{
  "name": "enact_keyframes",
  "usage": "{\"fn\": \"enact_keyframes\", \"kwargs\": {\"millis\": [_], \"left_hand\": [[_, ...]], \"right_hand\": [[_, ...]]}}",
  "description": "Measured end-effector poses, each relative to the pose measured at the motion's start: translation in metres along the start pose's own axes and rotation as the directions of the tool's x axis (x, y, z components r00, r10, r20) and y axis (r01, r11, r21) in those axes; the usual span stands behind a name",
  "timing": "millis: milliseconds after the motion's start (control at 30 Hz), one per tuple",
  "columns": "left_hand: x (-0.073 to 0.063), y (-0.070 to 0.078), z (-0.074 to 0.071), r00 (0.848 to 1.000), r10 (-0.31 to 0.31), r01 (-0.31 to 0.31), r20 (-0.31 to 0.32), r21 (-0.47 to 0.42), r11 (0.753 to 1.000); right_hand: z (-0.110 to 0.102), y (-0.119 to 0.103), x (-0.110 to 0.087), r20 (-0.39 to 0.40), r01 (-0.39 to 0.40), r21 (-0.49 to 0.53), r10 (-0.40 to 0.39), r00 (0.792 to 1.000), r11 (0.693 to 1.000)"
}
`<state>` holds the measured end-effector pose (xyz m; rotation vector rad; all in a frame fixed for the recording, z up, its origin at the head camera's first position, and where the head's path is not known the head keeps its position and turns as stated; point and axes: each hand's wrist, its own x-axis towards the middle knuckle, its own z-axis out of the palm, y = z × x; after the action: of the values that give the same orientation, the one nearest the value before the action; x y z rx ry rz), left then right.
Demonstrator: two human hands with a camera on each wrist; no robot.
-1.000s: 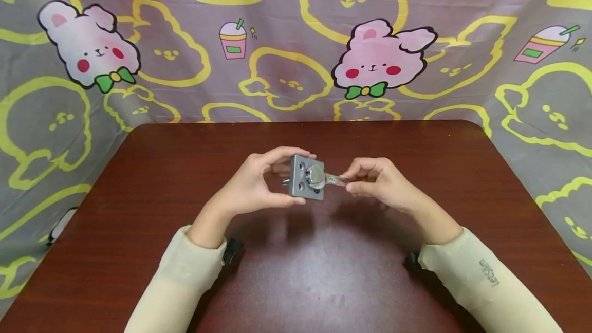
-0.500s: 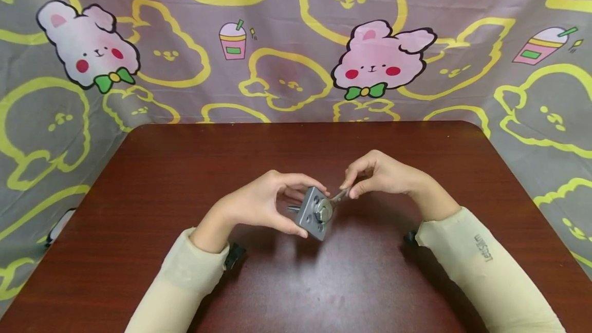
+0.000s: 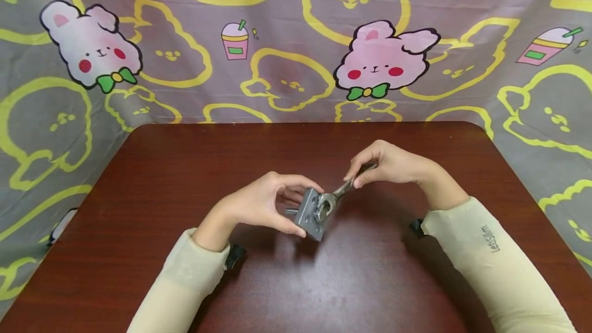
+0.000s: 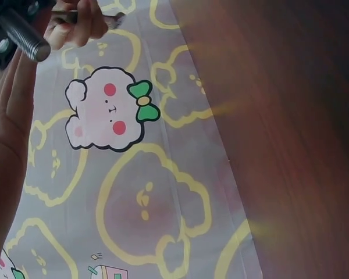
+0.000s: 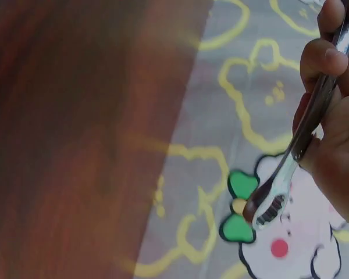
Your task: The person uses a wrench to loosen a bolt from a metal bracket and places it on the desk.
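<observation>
In the head view my left hand (image 3: 265, 204) grips a small grey metal plate (image 3: 303, 214) with holes, thumb at its lower edge and fingers at its upper edge. The plate is held tilted above the table. A hex bolt (image 3: 321, 215) passes through it, head facing right. Its threaded shank (image 4: 28, 36) sticks out the back in the left wrist view. My right hand (image 3: 393, 166) pinches a combination wrench (image 3: 343, 189) by the handle. The wrench's open end overlaps the upper side of the bolt head, handle slanting up and right. Its ring end (image 5: 270, 210) shows in the right wrist view.
The dark red-brown wooden table (image 3: 185, 163) lies below both hands. Behind and beside it hangs a grey cloth (image 3: 287, 30) with yellow outlines and printed rabbits. Black wrist straps show under both rolled cream sleeves (image 3: 199, 251).
The plate and bolt have come down and tilted in my left hand. My right hand has risen up and right, and the wrench handle now slants upward from the bolt head.
</observation>
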<state>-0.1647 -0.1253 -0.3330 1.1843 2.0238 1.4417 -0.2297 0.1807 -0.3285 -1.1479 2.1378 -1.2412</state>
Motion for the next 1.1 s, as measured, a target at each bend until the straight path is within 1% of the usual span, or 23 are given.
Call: {"fn": "enact_keyframes", "kwargs": {"millis": [67,100,133,167,233,300,367,400,500,567,633,667,733,767,833,900,967,1000,1033,1100], "left_hand": [[0.0,-0.001,0.0,0.996,0.04,-0.038,-0.083,0.022,0.999],[0.0,-0.002,0.0,0.989,0.069,-0.064,-0.131,0.04,0.997],[0.0,-0.002,0.0,0.978,0.102,-0.092,-0.182,0.066,0.994],[0.001,-0.003,-0.001,0.963,0.137,-0.118,-0.231,0.096,0.988],[0.003,-0.004,-0.001,0.925,0.202,-0.161,-0.321,0.148,0.976],[0.005,-0.005,-0.001,0.885,0.251,-0.19,-0.393,0.188,0.964],[0.008,-0.006,-0.001,0.843,0.286,-0.206,-0.456,0.218,0.954],[0.009,-0.006,-0.001,0.819,0.304,-0.21,-0.486,0.239,0.948],[0.012,-0.007,0.001,0.745,0.369,-0.218,-0.556,0.32,0.922],[0.013,-0.006,0.002,0.698,0.413,-0.215,-0.585,0.378,0.9],[0.015,-0.004,0.004,0.663,0.448,-0.212,-0.6,0.423,0.881],[0.015,-0.003,0.004,0.65,0.462,-0.211,-0.603,0.441,0.872],[0.017,-0.001,0.006,0.63,0.484,-0.208,-0.607,0.468,0.859],[0.017,0.0,0.006,0.623,0.492,-0.209,-0.608,0.476,0.854],[0.018,0.001,0.007,0.611,0.507,-0.214,-0.609,0.489,0.846],[0.017,0.001,0.008,0.602,0.515,-0.219,-0.61,0.494,0.841],[0.017,0.002,0.008,0.599,0.518,-0.234,-0.611,0.485,0.843],[0.017,0.002,0.009,0.601,0.519,-0.245,-0.608,0.477,0.844],[0.017,0.002,0.009,0.604,0.519,-0.255,-0.605,0.471,0.845],[0.016,0.002,0.009,0.616,0.514,-0.276,-0.597,0.448,0.851]], "right_hand": [[-0.006,-0.002,-0.006,-0.056,-0.011,-0.02,0.01,0.998,1.0],[-0.008,-0.003,-0.01,-0.087,-0.013,-0.02,0.011,0.996,1.0],[-0.008,-0.004,-0.013,-0.117,-0.015,-0.012,0.014,0.993,1.0],[-0.008,-0.004,-0.017,-0.146,-0.014,-0.002,0.013,0.989,1.0],[-0.005,-0.006,-0.023,-0.201,0.008,0.029,-0.002,0.98,1.0],[0.003,-0.007,-0.027,-0.254,0.04,0.07,-0.021,0.967,0.997],[0.012,-0.009,-0.03,-0.313,0.082,0.093,-0.049,0.948,0.992],[0.017,-0.01,-0.031,-0.344,0.102,0.105,-0.06,0.937,0.989],[0.032,-0.015,-0.033,-0.442,0.149,0.126,-0.079,0.893,0.981],[0.042,-0.018,-0.032,-0.508,0.156,0.146,-0.061,0.859,0.977],[0.052,-0.021,-0.031,-0.564,0.15,0.177,-0.025,0.825,0.973],[0.057,-0.023,-0.03,-0.585,0.147,0.199,-0.003,0.811,0.969],[0.065,-0.025,-0.029,-0.615,0.14,0.232,0.033,0.788,0.963],[0.069,-0.025,-0.028,-0.622,0.14,0.248,0.047,0.781,0.958],[0.074,-0.025,-0.027,-0.631,0.144,0.263,0.058,0.774,0.954],[0.077,-0.024,-0.026,-0.632,0.148,0.256,0.049,0.773,0.955],[0.078,-0.022,-0.026,-0.63,0.153,0.242,0.035,0.776,0.958],[0.078,-0.022,-0.025,-0.628,0.156,0.236,0.028,0.778,0.959],[0.078,-0.021,-0.025,-0.625,0.158,0.23,0.021,0.78,0.96],[0.078,-0.02,-0.024,-0.624,0.155,0.216,0.014,0.781,0.964]]}}
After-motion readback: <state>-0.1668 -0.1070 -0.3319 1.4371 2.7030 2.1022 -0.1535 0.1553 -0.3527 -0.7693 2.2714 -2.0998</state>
